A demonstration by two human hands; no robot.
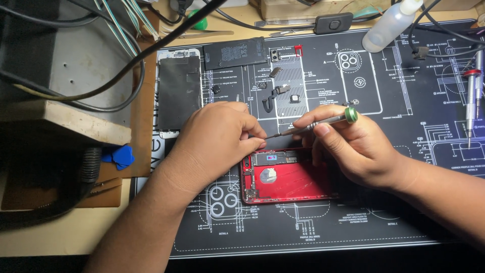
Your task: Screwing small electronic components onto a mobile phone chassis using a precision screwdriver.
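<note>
An opened red phone housing [288, 178] lies on a black printed work mat [328, 222], its inner board showing at the top. My left hand [220, 139] rests on the housing's upper left edge, fingers pinched together at the tip of a screwdriver. In my right hand [348, 146] is that slim screwdriver [316, 123] with a green cap, held nearly level and pointing left over the phone's top edge. Whether my left fingers pinch a small part is hidden.
A removed screen [178, 91], a black battery [235, 52] and several small parts [275, 88] lie on the mat above the phone. A clear squeeze bottle [389, 25] stands at the back, more screwdrivers [472, 96] at right, blue picks [118, 155] at left, cables over a grey box.
</note>
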